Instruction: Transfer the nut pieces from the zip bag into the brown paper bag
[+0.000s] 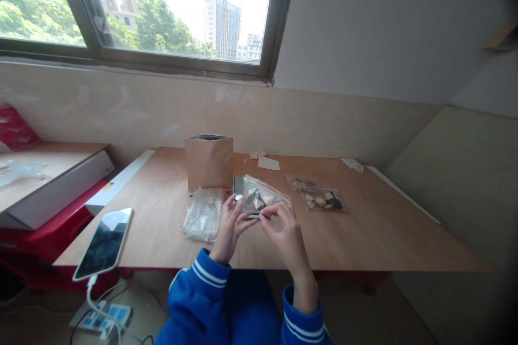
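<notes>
A clear zip bag (265,192) with a red-striped seal hangs tilted between my hands over the table's front half. Light and dark pieces show through its plastic. My left hand (230,229) grips the bag's left side, thumb up and fingers beneath. With thumb and index finger pinched, my right hand (284,226) holds its lower right part. A thin dark strip with a pale edge lies at the fingertips; I cannot make out what it is. Left of my left hand is a pile of clear plastic bags (203,215). Behind the held bag, a flat grey object (238,185) is partly hidden.
An open brown paper pouch (209,164) stands behind the plastic pile. Two filled zip bags, the nearer one (322,198) holding pale and dark pieces, lie to the right. A phone (106,241) on a charging cable rests at the table's left edge. A white card (268,163) lies farther back.
</notes>
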Demonstrator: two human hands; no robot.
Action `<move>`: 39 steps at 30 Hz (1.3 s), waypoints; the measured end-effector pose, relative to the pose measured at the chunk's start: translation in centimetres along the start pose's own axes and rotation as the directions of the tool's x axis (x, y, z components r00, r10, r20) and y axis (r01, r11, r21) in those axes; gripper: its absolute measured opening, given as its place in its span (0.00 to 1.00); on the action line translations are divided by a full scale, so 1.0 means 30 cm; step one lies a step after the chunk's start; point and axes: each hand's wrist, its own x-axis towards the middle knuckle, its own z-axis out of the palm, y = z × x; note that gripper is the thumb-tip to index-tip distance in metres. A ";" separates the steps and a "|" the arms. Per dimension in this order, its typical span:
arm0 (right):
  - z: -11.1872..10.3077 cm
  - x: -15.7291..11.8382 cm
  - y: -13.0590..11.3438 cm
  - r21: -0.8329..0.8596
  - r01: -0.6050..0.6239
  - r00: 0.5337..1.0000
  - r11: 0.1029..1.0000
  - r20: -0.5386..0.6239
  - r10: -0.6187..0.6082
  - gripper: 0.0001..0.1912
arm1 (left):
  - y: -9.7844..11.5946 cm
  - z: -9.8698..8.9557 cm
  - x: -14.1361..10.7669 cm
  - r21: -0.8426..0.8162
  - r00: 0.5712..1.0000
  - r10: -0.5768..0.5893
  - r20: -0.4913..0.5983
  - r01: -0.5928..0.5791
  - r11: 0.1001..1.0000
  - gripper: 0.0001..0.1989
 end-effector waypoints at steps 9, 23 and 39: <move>0.018 -0.038 -0.079 0.151 -0.130 0.924 0.980 0.378 0.065 0.06 | -0.003 -0.059 0.063 0.038 0.959 0.210 -0.188 -0.207 0.978 0.32; 0.203 -0.081 0.083 0.083 -0.310 0.945 0.947 -0.079 0.317 0.19 | -0.096 -0.172 0.043 0.395 0.918 0.392 -0.050 -0.343 0.853 0.17; 0.212 -0.066 0.107 0.194 -0.389 0.920 0.901 0.030 0.391 0.16 | -0.138 -0.157 0.058 0.484 0.901 0.433 0.033 -0.393 0.782 0.08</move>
